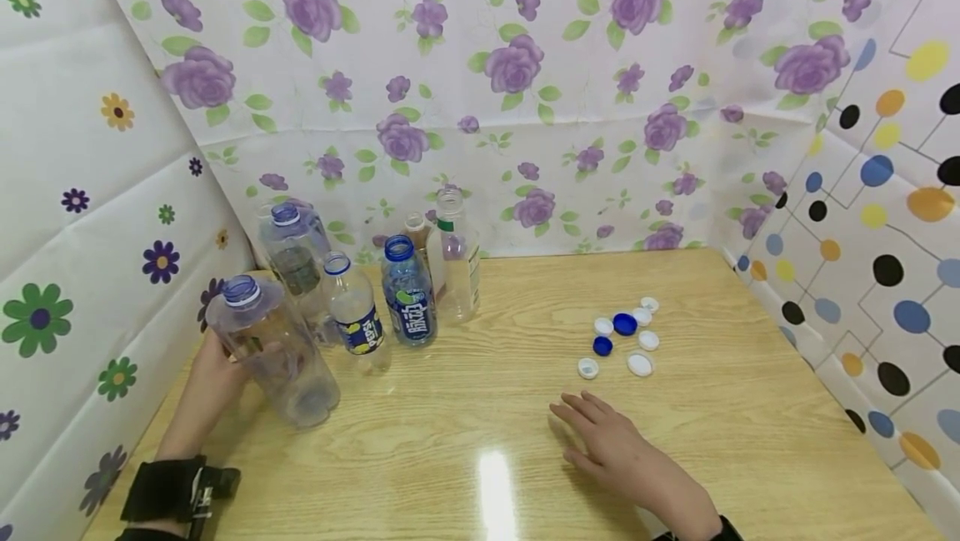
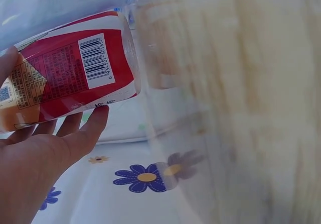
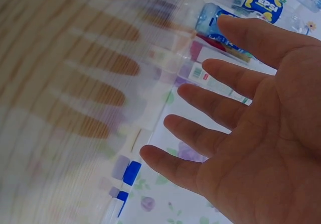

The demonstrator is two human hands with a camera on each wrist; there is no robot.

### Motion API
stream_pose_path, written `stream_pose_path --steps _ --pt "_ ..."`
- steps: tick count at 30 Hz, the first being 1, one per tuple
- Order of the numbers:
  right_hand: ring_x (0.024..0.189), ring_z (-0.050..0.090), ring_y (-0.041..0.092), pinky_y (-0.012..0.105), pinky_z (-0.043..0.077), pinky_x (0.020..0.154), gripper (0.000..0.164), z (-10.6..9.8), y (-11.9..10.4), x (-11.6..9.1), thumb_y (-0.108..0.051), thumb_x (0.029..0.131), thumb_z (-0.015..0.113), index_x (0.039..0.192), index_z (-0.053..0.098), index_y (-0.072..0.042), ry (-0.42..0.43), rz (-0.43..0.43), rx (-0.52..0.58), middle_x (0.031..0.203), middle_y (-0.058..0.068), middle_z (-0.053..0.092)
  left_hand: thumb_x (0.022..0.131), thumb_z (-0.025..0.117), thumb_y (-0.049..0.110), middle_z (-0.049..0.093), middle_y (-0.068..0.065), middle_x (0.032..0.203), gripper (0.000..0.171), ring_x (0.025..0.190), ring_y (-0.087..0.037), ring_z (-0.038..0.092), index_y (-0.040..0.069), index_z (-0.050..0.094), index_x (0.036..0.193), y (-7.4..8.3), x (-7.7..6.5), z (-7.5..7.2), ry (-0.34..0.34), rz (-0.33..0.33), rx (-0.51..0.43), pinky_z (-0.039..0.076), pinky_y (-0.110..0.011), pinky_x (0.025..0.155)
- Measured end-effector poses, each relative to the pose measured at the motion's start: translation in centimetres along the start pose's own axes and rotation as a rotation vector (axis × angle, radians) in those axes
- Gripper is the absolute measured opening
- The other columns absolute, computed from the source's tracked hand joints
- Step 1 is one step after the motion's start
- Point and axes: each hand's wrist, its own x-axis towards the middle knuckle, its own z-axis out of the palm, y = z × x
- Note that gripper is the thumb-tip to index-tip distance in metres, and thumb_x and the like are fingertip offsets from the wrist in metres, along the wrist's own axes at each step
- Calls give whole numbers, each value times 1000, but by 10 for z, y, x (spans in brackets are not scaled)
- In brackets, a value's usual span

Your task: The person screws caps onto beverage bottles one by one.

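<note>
At the left of the head view, my left hand (image 1: 217,366) is partly hidden by a large clear bottle (image 1: 281,358) with a blue neck ring. In the left wrist view, the left hand (image 2: 55,153) holds a small bottle with a red label (image 2: 75,63), thumb on one side and fingers on the other. Over the wooden table (image 1: 450,441), my right hand (image 1: 618,453) is spread with nothing in it, just in front of several loose caps. Nearest to it is a small white cap (image 1: 588,368). The right wrist view shows its fingers straight and apart (image 3: 230,103).
Uncapped bottles stand at the back left: another large clear one (image 1: 288,253), a Pepsi bottle (image 1: 360,316), a blue-tinted bottle (image 1: 411,308) and a tall clear bottle (image 1: 459,266). Blue (image 1: 625,324) and white caps (image 1: 640,364) lie at the right. Patterned cloth (image 1: 525,82) encloses the table.
</note>
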Motion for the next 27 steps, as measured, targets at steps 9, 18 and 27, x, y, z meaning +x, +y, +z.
stream_pose_path --steps 9,18,27 --pt "136 42 53 72 46 98 57 1 -1 -2 -22 96 73 146 52 -3 2 -1 -3 148 25 49 99 67 18 25 -35 158 83 138 -61 32 2 12 160 7 -8 -8 6 -69 31 37 -71 106" --pt "137 41 53 73 45 98 56 3 -3 -1 -21 96 72 145 53 -3 1 -5 10 148 24 49 98 70 34 33 -29 154 88 137 -53 37 3 15 160 25 -33 -28 136 -158 105 45 1 76" --pt "137 41 53 72 45 99 54 5 -4 1 -21 97 71 144 53 -2 -20 -10 18 148 25 49 95 73 37 34 -21 158 89 133 -31 44 17 20 163 54 -61 -45 268 -288 134 41 -2 76"
